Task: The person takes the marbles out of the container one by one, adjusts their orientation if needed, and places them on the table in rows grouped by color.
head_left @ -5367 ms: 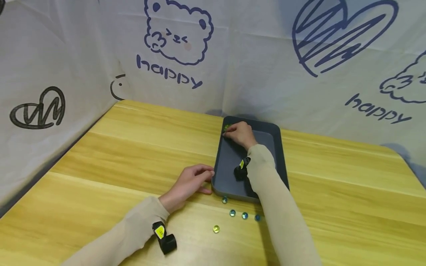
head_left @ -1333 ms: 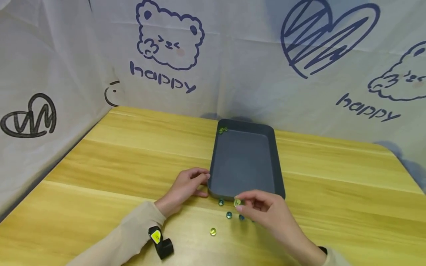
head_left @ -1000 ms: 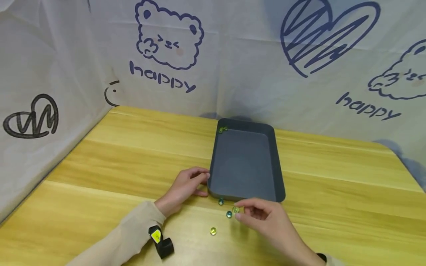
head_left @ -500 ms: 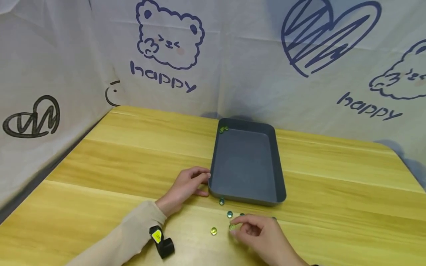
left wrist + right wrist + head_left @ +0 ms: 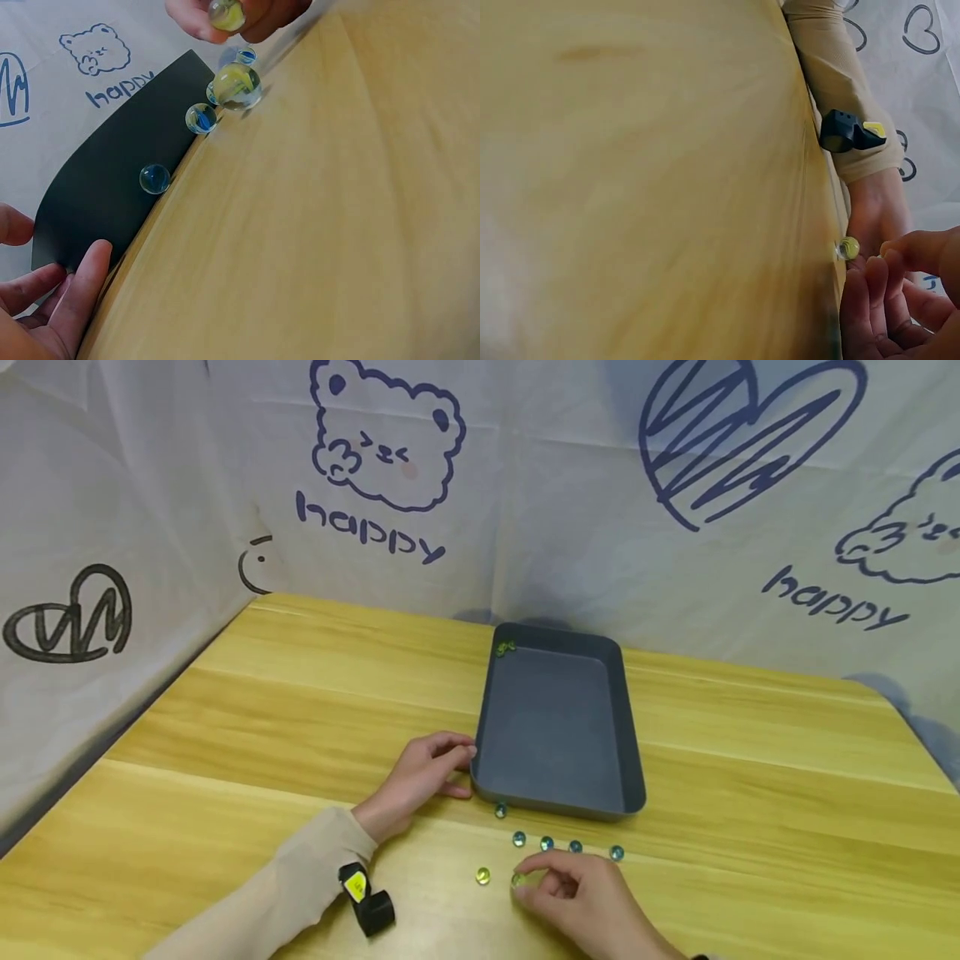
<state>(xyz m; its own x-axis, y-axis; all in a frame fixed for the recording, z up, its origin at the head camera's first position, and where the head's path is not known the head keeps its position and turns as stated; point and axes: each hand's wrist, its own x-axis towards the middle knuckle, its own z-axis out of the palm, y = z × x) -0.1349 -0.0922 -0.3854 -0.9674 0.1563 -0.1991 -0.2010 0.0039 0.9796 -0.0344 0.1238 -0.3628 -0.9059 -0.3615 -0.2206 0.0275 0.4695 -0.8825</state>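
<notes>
Right hand (image 5: 581, 897) pinches a yellow marble (image 5: 227, 15) in its fingers
Left hand (image 5: 422, 774) touches the tray (image 5: 551, 727), fingers relaxed.

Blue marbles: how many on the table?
5: one blue marble close to the tray, four blue marbles in a row beyond the right hand, which might hide more.

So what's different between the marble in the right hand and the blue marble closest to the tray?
The yellow marble has a yellow swirl inside, while the blue marble has a blue one. The yellow marble is pinched in the right hand; the blue marble lies untouched on the table, beside the tray. Both are round and see-through.
</notes>
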